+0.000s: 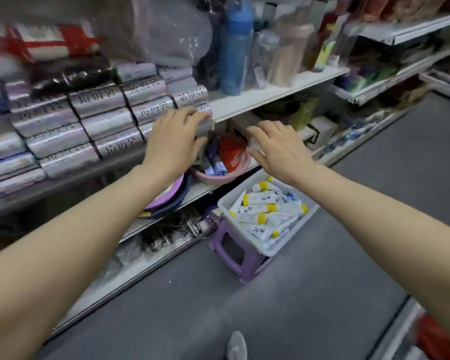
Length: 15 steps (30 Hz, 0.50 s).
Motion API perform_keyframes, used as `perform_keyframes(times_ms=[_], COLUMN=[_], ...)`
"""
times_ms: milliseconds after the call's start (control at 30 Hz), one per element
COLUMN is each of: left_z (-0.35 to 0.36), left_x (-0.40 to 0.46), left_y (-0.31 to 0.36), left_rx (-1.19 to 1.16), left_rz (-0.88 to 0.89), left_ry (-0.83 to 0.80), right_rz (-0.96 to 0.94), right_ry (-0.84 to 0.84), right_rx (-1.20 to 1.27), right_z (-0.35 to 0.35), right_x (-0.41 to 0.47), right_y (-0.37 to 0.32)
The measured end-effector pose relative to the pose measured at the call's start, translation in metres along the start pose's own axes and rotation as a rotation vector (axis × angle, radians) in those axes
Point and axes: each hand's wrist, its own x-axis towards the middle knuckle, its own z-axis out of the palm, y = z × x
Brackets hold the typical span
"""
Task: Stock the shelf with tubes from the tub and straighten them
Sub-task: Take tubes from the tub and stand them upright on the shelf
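At the shelf [270,96], two hands, one tub [268,216].

White tubes [264,213] w/ yellow caps, white tub [225,203], purple stool [234,252], silver packs [102,118].

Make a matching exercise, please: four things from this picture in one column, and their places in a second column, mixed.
Things:
1. white tub
2. purple stool
3. blue bottle
4. pink basin

Places:
A. standing upright on the upper shelf
B. on the floor, under the tub
C. on the lower shelf, between the hands
D. on top of the stool, holding tubes

Pairs: 1-D, 2-B, 3-A, 4-C
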Motion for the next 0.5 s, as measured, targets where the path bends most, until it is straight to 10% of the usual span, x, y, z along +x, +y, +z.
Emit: perform_keyframes(times_ms=[500], left_z=[0.254], left_x=[0.004], left_y=[0.096], left_rx=[-0.257], left_rz=[0.045], left_ry=[-0.482], right_rz=[0.444], right_ry=[-0.440], right_rx=[0.214], right_z=[0.201], right_x=[-0.124], right_y=[0.102])
